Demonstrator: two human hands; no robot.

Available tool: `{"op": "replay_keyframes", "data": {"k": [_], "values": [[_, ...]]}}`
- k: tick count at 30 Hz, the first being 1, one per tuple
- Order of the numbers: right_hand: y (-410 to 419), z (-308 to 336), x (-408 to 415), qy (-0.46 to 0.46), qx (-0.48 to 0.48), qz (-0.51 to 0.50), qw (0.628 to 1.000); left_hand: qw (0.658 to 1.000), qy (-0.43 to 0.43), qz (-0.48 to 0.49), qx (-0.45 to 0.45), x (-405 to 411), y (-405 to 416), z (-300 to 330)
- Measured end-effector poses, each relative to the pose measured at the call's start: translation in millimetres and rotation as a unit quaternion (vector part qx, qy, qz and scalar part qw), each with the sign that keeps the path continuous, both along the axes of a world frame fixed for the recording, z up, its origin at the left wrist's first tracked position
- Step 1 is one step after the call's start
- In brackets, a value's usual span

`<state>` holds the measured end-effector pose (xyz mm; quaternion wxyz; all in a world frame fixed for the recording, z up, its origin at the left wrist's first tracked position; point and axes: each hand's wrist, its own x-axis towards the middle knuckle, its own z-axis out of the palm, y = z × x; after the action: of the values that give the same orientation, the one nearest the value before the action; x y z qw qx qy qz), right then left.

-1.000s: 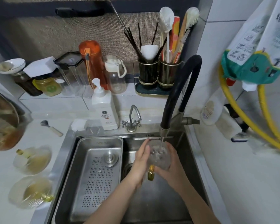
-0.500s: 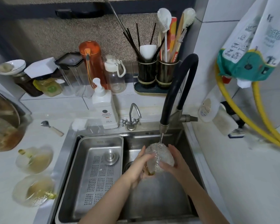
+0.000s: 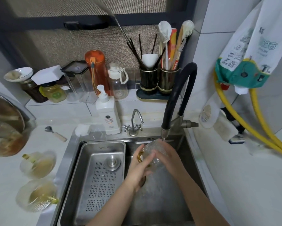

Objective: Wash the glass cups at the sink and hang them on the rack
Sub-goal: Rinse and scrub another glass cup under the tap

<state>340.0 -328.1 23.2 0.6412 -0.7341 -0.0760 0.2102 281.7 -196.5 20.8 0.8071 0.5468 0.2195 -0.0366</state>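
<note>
Slippage is the main risk: the wet, textured glass cup [image 3: 150, 153] sits low centre of the frame over the sink [image 3: 192, 159], under the black tap [image 3: 164, 135], with the left hand [image 3: 139, 167] curled round its gold-handled side and the right hand [image 3: 167, 156] wrapped round the other. If either grip loosens while rubbing, the cup could strike the steel basin or the spout and chip. Two more unwashed cups [image 3: 37, 164] wait on the table at lower left.

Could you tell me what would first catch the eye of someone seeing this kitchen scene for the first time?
Both hands meet in the sink basin: the left hand and right hand hold a textured glass cup under the black faucet. Two more glass cups with gold handles wait on the white counter at left. Bright yellow hoses curve down the tiled wall at right.
</note>
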Motion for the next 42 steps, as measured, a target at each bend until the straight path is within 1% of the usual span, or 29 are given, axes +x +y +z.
{"op": "replay_keyframes", "data": {"k": [2, 4, 5, 6, 8, 11, 13, 16, 18, 21, 23, 26, 30, 32, 34, 36, 38, 40, 42], "values": [[7, 6, 7, 0.004, -0.002, 0.030, 1.000, 0.999, 0.007, -0.006, 0.035, 4, 6, 0], [1, -1, 17, 0.042, 0.034, 0.043, 0.998, 0.998, 0.013, -0.007, 0.063, 9, 11, 2], [-4, -4, 21, 0.051, 0.034, 0.049, 0.997, 0.998, 0.014, -0.002, 0.062, 13, 12, 3], [-5, 1, 20, 0.044, 0.030, 0.041, 0.998, 0.998, 0.016, 0.006, 0.056, 17, 13, 5], [-8, 5, 16, -0.002, -0.013, 0.057, 0.998, 0.998, 0.021, 0.015, 0.054, 24, 10, 5], [-13, 1, 15, -0.045, -0.049, 0.000, 0.998, 0.996, 0.012, 0.001, 0.087, 37, -6, 4], [-18, -2, 12, -0.036, -0.070, -0.036, 0.996, 0.993, 0.008, -0.024, 0.116, 45, -17, 4], [-29, -7, 5, -0.024, -0.027, -0.051, 0.998, 0.985, -0.003, -0.058, 0.165, 55, -29, 7], [-38, -11, 3, -0.034, -0.003, -0.047, 0.998, 0.977, -0.005, -0.073, 0.203, 60, -36, 5], [-46, -10, 0, -0.025, -0.001, -0.033, 0.999, 0.967, 0.009, -0.084, 0.241, 63, -42, 3], [-49, -14, 4, -0.037, -0.035, -0.027, 0.998, 0.970, 0.017, -0.080, 0.227, 64, -40, 3], [-42, -13, 13, -0.028, -0.042, -0.028, 0.998, 0.980, 0.039, -0.037, 0.193, 60, -34, 5], [-35, -14, 30, 0.015, -0.091, -0.006, 0.996, 0.982, 0.092, -0.001, 0.165, 57, -23, 11], [-36, -7, 41, 0.045, -0.113, -0.025, 0.992, 0.986, 0.123, 0.016, 0.107, 58, -23, 18], [-37, 0, 52, 0.022, -0.131, -0.025, 0.991, 0.987, 0.138, 0.035, 0.071, 63, -25, 18], [-39, 6, 66, -0.024, -0.162, -0.028, 0.986, 0.986, 0.146, 0.041, 0.073, 65, -30, 19], [-46, 3, 85, -0.065, -0.197, -0.052, 0.977, 0.986, 0.135, 0.048, 0.082, 64, -33, 19], [-55, -2, 102, -0.112, -0.262, -0.063, 0.957, 0.986, 0.126, 0.040, 0.105, 62, -33, 17], [-64, -12, 118, -0.128, -0.338, -0.051, 0.931, 0.983, 0.112, 0.019, 0.142, 62, -33, 11]]}}
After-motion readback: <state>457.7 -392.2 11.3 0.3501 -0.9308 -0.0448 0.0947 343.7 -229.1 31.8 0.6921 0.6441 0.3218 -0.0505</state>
